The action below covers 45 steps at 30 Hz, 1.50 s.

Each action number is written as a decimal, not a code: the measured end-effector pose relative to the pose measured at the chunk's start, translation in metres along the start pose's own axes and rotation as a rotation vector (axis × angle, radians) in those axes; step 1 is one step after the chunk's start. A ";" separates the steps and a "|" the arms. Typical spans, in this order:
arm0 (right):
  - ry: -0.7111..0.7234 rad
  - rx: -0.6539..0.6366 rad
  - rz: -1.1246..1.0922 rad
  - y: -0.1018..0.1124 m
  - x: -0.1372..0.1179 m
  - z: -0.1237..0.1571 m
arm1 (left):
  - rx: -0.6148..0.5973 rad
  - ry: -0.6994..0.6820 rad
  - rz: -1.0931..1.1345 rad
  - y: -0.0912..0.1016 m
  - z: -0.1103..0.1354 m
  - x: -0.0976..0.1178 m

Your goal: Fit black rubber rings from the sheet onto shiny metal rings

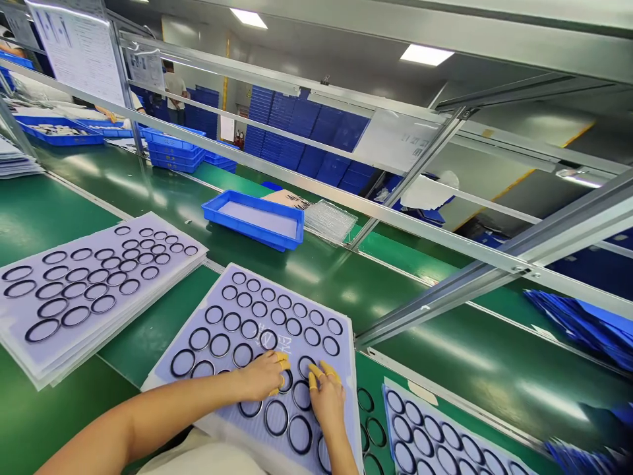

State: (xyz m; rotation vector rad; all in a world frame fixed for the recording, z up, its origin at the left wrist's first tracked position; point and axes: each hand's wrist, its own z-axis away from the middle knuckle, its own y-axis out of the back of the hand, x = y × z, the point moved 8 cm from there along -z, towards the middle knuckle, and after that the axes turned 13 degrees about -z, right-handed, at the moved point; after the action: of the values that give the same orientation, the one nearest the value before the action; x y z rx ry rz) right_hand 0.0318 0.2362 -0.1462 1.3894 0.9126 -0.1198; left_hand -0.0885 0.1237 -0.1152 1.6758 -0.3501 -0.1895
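A pale sheet (pixel 257 310) carrying several black rings of graded sizes lies on the green table in front of me. My left hand (pixel 264 375) rests on it, its fingers curled and capped with yellow finger cots, pinching at a ring (pixel 285 381) near the sheet's middle. My right hand (pixel 326 394) lies just to the right, fingertips also in yellow cots and bent down onto another ring (pixel 305 365). The two hands almost touch.
A stack of similar ring sheets (pixel 84 284) lies at left, another sheet (pixel 445 435) at lower right. A blue tray (pixel 254 219) sits on the green conveyor beyond. Metal frame bars (pixel 445 290) cross overhead. Blue bins (pixel 173 150) and people stand far back.
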 end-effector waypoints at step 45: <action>-0.265 0.209 -0.861 0.079 0.030 -0.028 | -0.065 0.288 0.196 -0.016 -0.140 -0.045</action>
State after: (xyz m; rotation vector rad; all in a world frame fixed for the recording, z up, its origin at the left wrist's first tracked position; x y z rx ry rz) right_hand 0.0836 0.2923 -0.1000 1.0451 1.2384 -1.0488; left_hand -0.0831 0.2711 -0.1148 1.5680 -0.2848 0.1829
